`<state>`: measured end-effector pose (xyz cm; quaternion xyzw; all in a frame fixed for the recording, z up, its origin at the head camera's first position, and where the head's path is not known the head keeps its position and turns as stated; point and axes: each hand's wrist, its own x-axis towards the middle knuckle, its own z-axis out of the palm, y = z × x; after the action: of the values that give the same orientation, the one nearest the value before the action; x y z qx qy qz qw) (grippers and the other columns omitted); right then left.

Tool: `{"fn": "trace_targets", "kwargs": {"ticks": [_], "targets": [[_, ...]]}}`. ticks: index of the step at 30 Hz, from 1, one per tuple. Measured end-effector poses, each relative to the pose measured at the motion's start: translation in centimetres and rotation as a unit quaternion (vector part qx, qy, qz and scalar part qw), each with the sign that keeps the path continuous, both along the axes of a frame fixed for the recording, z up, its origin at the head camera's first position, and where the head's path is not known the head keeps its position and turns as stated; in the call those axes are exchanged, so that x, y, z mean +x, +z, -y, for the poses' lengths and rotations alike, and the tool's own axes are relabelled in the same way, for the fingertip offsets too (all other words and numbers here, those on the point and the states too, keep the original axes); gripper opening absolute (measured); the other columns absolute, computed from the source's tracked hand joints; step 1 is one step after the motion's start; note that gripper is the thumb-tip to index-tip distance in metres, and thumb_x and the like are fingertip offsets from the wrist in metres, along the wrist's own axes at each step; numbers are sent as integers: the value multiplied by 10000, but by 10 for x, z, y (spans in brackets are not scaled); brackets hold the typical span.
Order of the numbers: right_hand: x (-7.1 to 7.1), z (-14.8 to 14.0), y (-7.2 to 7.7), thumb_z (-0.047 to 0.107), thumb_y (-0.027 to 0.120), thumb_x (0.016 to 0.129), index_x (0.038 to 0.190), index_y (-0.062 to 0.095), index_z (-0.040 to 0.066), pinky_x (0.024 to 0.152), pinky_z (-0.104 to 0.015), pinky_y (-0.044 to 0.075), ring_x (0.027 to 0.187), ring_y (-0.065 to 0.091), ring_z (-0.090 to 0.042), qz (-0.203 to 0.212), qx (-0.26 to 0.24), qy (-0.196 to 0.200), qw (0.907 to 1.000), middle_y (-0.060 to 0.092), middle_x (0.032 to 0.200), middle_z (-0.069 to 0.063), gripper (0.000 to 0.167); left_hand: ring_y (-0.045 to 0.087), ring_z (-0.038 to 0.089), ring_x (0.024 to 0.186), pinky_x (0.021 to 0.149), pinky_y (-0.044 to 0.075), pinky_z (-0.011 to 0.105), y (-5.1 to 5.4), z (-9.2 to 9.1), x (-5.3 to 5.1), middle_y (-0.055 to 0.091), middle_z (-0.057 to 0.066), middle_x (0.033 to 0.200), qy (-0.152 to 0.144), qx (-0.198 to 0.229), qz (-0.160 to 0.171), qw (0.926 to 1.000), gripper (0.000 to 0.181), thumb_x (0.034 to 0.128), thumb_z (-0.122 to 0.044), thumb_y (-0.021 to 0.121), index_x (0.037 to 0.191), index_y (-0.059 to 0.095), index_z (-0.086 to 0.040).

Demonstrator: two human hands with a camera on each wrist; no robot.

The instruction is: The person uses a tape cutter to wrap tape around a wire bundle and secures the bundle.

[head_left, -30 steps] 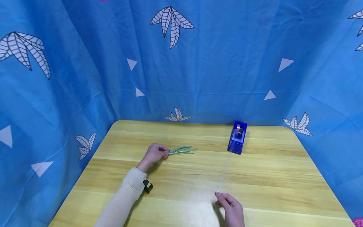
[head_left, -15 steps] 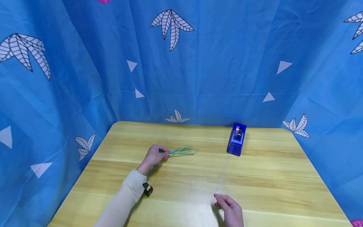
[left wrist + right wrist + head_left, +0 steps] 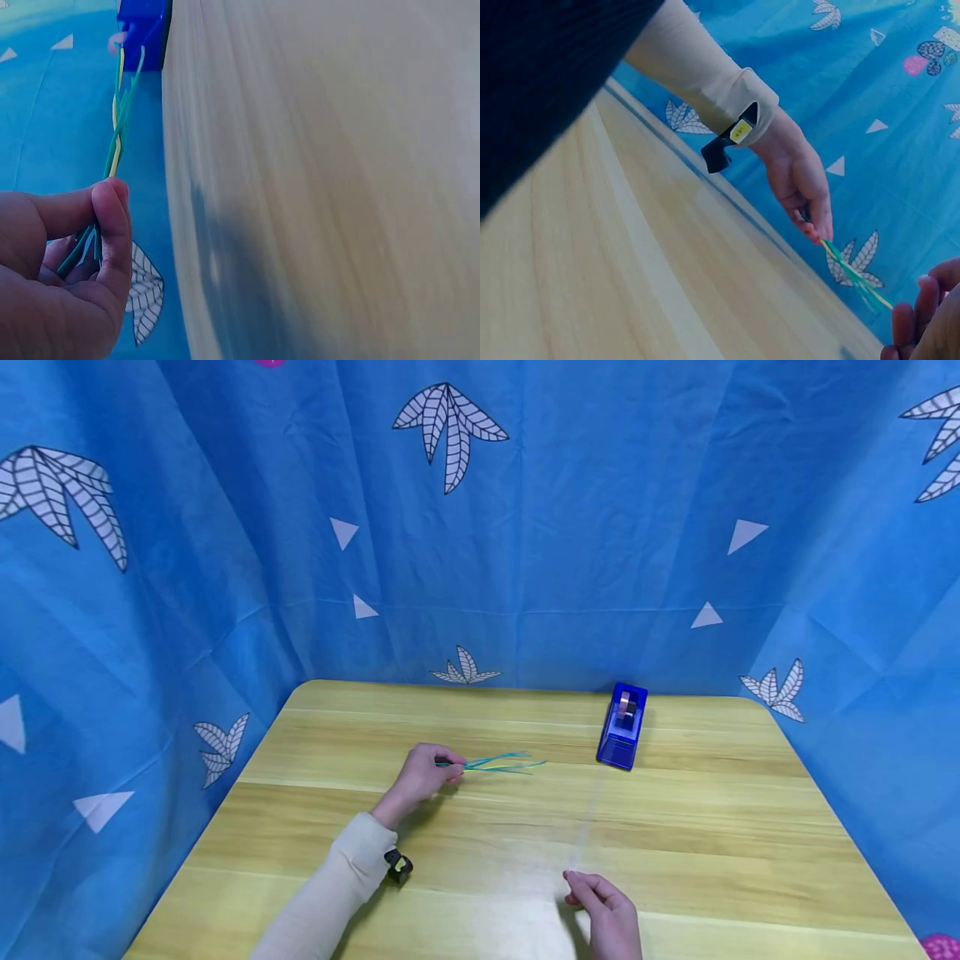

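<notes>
A thin bundle of green and yellow strands [image 3: 502, 763] is pinched between the thumb and fingers of my left hand [image 3: 423, 774], above the left-centre of the table. In the left wrist view the strands [image 3: 116, 135] stick out beyond the fingertips, their other ends inside the curled left hand [image 3: 71, 262]. My right hand [image 3: 611, 914], near the table's front, pinches the end of a clear tape strip [image 3: 587, 827]. That strip stretches back toward a blue tape dispenser [image 3: 622, 727]. The right wrist view shows part of the right hand [image 3: 930, 322] at the lower right corner.
The wooden table [image 3: 712, 843] fills the lower view, with a blue patterned curtain [image 3: 600, 527] behind it and at both sides. A black band with a small yellow-marked device [image 3: 398, 866] sits at the left wrist.
My left hand has moved a little to the right with the strands. The right hand stays nearly where it was, still pinching the tape; the head view has shifted slightly.
</notes>
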<state>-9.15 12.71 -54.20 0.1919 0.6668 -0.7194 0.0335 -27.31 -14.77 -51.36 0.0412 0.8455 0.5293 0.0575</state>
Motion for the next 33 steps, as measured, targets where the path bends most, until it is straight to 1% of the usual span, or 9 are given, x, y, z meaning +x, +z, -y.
{"fn": "trace_targets", "kwargs": {"ticks": [5,9,11,14,18,23,28,30,33], "targets": [[0,1,2,132,648,1014,906,762,97,873,-167,426,808,633,-59,-7,-57,9,10000,754,930,94,160,697,142,758,692,589,274,4,-11,6,765,93,917,-186,-10,-9,9998,78,943,-11,723,986,787,-7],[1,1,3,142,648,1016,950,764,64,870,-165,430,812,631,-59,-30,-25,27,10000,744,928,110,155,716,146,787,739,616,298,7,-22,13,765,108,999,-383,66,30,9992,84,952,-21,716,999,786,-12],[1,1,3,142,647,1016,957,762,49,870,-164,427,813,631,-58,-36,0,38,10000,745,934,115,159,717,140,788,735,611,291,7,-27,16,763,104,1025,-454,88,70,9989,84,953,-25,719,1000,788,-24],[1,1,4,129,645,1014,943,761,54,874,-162,428,814,633,-62,-61,-22,41,10000,759,965,96,155,727,142,784,716,602,277,7,-34,22,760,97,1032,-582,99,54,9982,88,948,-17,723,1003,789,-32],[2,2,5,110,640,1011,948,759,43,866,-157,448,806,637,-64,-110,-22,22,9999,770,1003,60,150,741,155,788,709,606,275,5,-43,28,764,99,1007,-777,137,-30,9969,97,929,4,736,997,796,-32],[2,1,5,123,639,1014,979,758,34,864,-153,443,807,638,-61,-70,50,16,10000,774,1024,26,153,746,184,799,714,613,282,3,-56,34,755,81,963,-1048,221,14,9942,102,930,13,733,995,795,-35],[2,1,4,152,650,1014,998,756,7,867,-147,431,809,641,-65,-28,31,-4,10000,755,956,91,180,759,205,806,730,634,285,1,-69,42,754,107,935,-1264,408,183,9910,97,938,22,720,989,792,-19],[3,1,4,156,652,1014,1008,753,-3,866,-145,436,810,640,-66,-29,3,-5,10000,734,904,114,189,749,178,783,707,621,261,1,-74,45,762,112,923,-1288,405,186,9907,93,934,14,728,983,797,-26],[4,0,5,143,649,1013,1027,753,-11,861,-145,450,808,636,-62,-81,13,-15,10000,726,879,105,186,732,150,753,668,584,217,0,-83,50,773,107,899,-1326,410,111,9903,89,932,0,737,971,804,-43]]}}
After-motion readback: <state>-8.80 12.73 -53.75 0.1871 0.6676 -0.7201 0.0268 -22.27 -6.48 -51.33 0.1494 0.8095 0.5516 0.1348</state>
